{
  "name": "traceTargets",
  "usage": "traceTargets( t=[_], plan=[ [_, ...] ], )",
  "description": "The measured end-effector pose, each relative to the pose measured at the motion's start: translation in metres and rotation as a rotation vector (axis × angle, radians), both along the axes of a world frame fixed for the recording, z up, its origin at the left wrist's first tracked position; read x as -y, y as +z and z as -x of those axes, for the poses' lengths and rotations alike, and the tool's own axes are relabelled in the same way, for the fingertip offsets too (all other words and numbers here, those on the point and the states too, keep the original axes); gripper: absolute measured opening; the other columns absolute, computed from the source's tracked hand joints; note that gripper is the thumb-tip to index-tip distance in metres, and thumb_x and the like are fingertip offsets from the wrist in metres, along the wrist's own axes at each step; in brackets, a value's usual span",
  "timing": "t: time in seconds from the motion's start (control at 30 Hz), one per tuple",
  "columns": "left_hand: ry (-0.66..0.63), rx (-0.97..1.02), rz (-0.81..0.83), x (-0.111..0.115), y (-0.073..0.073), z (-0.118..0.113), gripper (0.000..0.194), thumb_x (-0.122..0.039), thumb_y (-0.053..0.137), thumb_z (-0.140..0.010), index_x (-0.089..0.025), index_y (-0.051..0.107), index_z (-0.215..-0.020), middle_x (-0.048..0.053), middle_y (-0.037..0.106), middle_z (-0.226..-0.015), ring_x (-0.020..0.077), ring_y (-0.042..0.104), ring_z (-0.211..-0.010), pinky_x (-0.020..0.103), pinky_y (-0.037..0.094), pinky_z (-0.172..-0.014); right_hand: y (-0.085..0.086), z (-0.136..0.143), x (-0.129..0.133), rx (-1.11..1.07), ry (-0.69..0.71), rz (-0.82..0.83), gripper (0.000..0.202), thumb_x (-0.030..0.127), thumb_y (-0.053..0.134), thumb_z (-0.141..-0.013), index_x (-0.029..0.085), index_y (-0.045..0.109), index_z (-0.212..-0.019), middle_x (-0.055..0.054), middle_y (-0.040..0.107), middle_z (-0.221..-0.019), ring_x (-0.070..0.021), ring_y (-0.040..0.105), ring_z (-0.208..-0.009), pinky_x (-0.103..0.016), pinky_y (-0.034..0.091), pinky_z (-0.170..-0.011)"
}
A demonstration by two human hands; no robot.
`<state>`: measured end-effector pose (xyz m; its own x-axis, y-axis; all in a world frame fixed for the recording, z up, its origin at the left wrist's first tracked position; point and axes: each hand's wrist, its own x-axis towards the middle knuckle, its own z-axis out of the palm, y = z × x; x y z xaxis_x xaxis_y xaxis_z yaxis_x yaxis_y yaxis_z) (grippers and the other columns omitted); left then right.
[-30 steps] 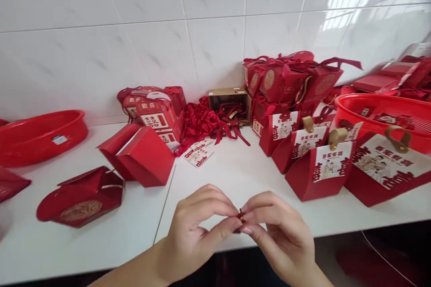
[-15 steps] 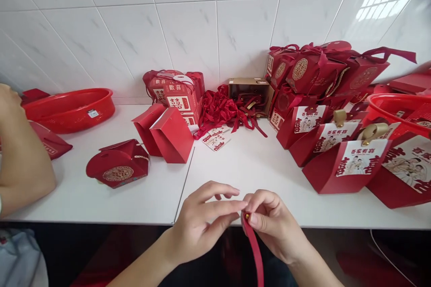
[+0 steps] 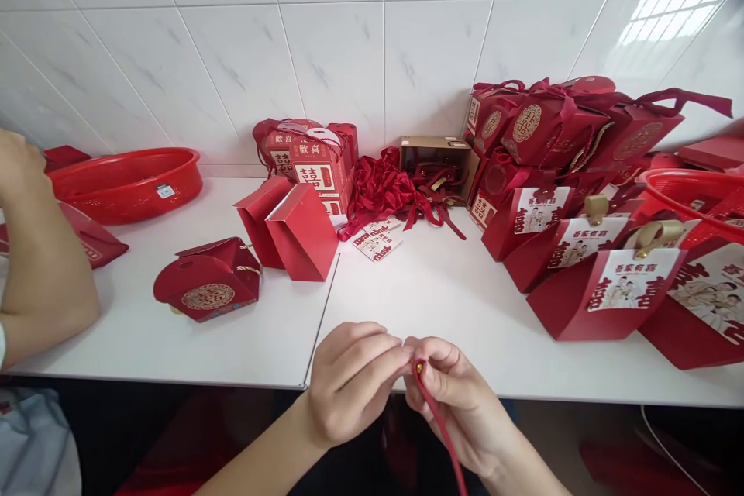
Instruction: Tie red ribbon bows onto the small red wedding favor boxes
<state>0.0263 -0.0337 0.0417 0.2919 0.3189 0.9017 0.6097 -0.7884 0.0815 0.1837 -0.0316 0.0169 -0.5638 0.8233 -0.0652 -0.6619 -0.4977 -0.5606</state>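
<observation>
L red bskt (image 3: 125, 192) (w/ tag (image 3: 166, 191)), tiled wall (image 3: 331, 54)

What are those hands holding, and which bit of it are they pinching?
A red strap: the right fingers pinch its upper end, by the gold stud. Whether the left fingers grip it too is hidden.

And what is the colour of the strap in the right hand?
The strap is red; it shows best in the head view.

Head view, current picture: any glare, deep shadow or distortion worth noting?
Head view: a barred reflection glares on the wall, upper right; head view: darkness below the table; head view: tile joints fan outward toward the top; head view: the red strap is distinguishable.
</observation>
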Motion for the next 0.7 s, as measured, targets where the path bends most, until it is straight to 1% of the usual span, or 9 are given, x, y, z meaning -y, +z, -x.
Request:
traceTargets(
  t=[0.1,0.17,0.27,0.3,0.33,0.4,0.53,0.6,0.7],
  plan=[
    [0.028,0.075,0.091,0.004,-0.006,-0.007,0.013,-0.005,0.059,-0.086,-0.015,0.065,-0.09,0.005,0.068,-0.073,0.0165,0.063,-0.068,0.028,0.053,-0.06,0.004,0.006,0.001,0.069,-0.194,-0.126,0.012,0.025,0.086,-0.071,0.021,0.074,-0.071,0.004,0.05,-0.068,-0.0061,0.045,-0.061,-0.016,0.042,-0.059],
    [-0.047,0.106,0.179,0.0,-0.008,-0.009,0.014,-0.005,0.058,-0.085,-0.017,0.064,-0.089,0.004,0.067,-0.071,0.0154,0.061,-0.065,0.027,0.052,-0.059,0.005,0.006,0.0,0.123,-0.27,-0.192,0.011,0.028,0.083,-0.074,0.021,0.073,-0.072,0.003,0.047,-0.069,-0.0078,0.043,-0.063,-0.018,0.042,-0.061],
    [-0.132,0.062,0.443,-0.028,-0.01,-0.005,0.009,-0.014,0.056,-0.087,-0.019,0.063,-0.088,0.005,0.07,-0.08,0.0168,0.066,-0.076,0.028,0.056,-0.069,0.001,-0.002,-0.006,0.193,-0.343,-0.19,0.013,0.03,0.083,-0.074,0.022,0.072,-0.074,0.002,0.049,-0.071,-0.0094,0.042,-0.063,-0.02,0.041,-0.061],
    [-0.077,0.042,0.564,-0.044,-0.011,-0.001,0.009,-0.019,0.055,-0.088,-0.02,0.063,-0.09,0.006,0.071,-0.087,0.0183,0.068,-0.084,0.03,0.057,-0.075,-0.001,-0.006,-0.007,0.211,-0.358,-0.167,0.014,0.031,0.083,-0.074,0.022,0.072,-0.075,0.002,0.05,-0.072,-0.0097,0.042,-0.063,-0.02,0.041,-0.061],
    [0.089,0.032,0.71,-0.062,-0.013,0.003,0.01,-0.022,0.054,-0.088,-0.021,0.062,-0.092,0.007,0.071,-0.095,0.0194,0.068,-0.093,0.031,0.056,-0.082,-0.003,-0.011,-0.009,0.224,-0.368,-0.141,0.014,0.031,0.083,-0.074,0.023,0.072,-0.077,0.001,0.051,-0.073,-0.0098,0.042,-0.063,-0.02,0.041,-0.061],
    [0.311,0.037,0.827,-0.102,-0.019,0.012,0.02,-0.025,0.056,-0.087,-0.018,0.06,-0.105,0.013,0.068,-0.114,0.0261,0.064,-0.109,0.04,0.053,-0.093,-0.008,-0.019,-0.01,0.24,-0.384,-0.106,0.014,0.032,0.083,-0.074,0.024,0.072,-0.079,0.001,0.053,-0.075,-0.0099,0.043,-0.065,-0.02,0.042,-0.062],
    [0.527,-0.026,0.981,-0.165,-0.029,0.028,0.041,-0.033,0.075,-0.073,-0.016,0.058,-0.107,0.021,0.063,-0.122,0.0388,0.056,-0.12,0.05,0.045,-0.1,-0.013,-0.03,-0.004,0.251,-0.404,-0.119,0.014,0.031,0.082,-0.075,0.024,0.071,-0.079,0.001,0.052,-0.08,-0.0097,0.044,-0.067,-0.019,0.042,-0.063],
    [0.593,-0.054,1.036,-0.177,-0.031,0.032,0.049,-0.038,0.078,-0.068,-0.015,0.058,-0.106,0.021,0.062,-0.123,0.0424,0.052,-0.125,0.052,0.043,-0.102,-0.015,-0.032,-0.001,0.264,-0.398,-0.144,0.013,0.032,0.082,-0.076,0.024,0.071,-0.078,0.001,0.05,-0.079,-0.0097,0.043,-0.066,-0.019,0.041,-0.061],
    [0.634,-0.08,1.093,-0.17,-0.026,0.034,0.061,-0.043,0.083,-0.059,-0.016,0.056,-0.106,0.02,0.063,-0.122,0.0439,0.051,-0.124,0.05,0.045,-0.099,-0.013,-0.037,-0.004,0.298,-0.403,-0.192,0.013,0.032,0.082,-0.075,0.023,0.072,-0.077,0.0,0.05,-0.079,-0.0102,0.044,-0.067,-0.021,0.042,-0.062]
  ],
)
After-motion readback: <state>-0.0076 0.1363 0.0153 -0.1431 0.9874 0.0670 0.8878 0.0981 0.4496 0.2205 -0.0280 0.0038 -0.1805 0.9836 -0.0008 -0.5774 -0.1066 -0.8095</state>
